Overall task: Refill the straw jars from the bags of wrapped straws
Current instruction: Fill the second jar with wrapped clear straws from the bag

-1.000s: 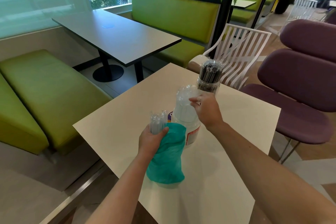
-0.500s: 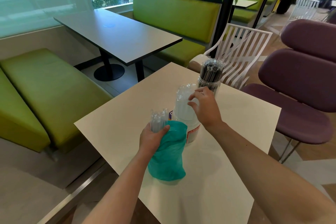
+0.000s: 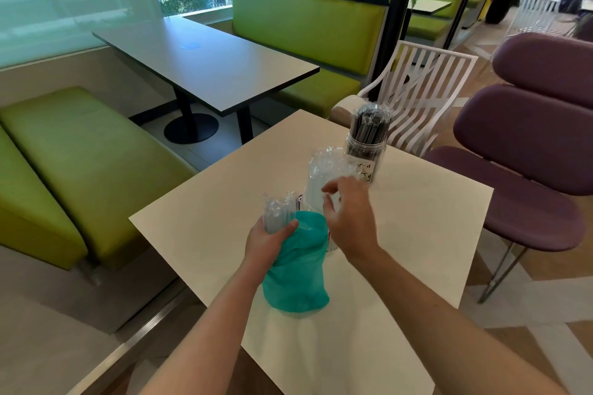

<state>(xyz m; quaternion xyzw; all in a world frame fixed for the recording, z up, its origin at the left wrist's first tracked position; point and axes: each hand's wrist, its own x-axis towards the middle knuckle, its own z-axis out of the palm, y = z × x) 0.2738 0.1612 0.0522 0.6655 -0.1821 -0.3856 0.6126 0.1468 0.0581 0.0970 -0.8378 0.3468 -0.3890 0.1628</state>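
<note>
On the cream table (image 3: 417,234) my left hand (image 3: 266,242) grips a teal bag (image 3: 296,269) by its neck, with clear wrapped straws (image 3: 276,213) sticking out of it. Just behind the bag stands a jar of clear wrapped straws (image 3: 322,175), mostly hidden by the bag and my right hand (image 3: 349,218). That hand hovers in front of the jar with loosely curled fingers and holds nothing. Farther back, a second jar (image 3: 365,151) is packed with black wrapped straws (image 3: 372,122).
A white slatted chair (image 3: 426,90) stands behind the table and a purple chair (image 3: 526,170) to its right. A dark table (image 3: 205,64) and green benches (image 3: 80,163) fill the left. The table's near corner drops off close to my arms.
My right hand has let go of the clear straws in the near jar and drawn back toward the teal bag. My left hand still holds the bag in the same place.
</note>
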